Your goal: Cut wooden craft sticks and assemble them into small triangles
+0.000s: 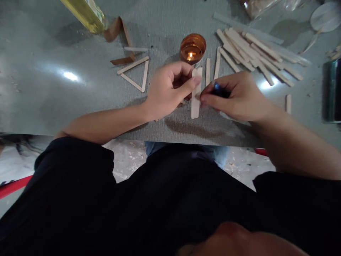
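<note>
My left hand pinches a pale wooden craft stick between thumb and fingers, holding it lengthwise just above the grey table. A second stick seems to lie against it. My right hand is closed around a dark tool with a blue tip, whose point sits right beside the stick. Both hands meet in front of a lit candle in an amber glass.
A finished triangle of sticks lies to the left. A heap of loose sticks spreads at the back right, with two single sticks near the candle. A yellow bottle, brown tape strip and dark container border the area.
</note>
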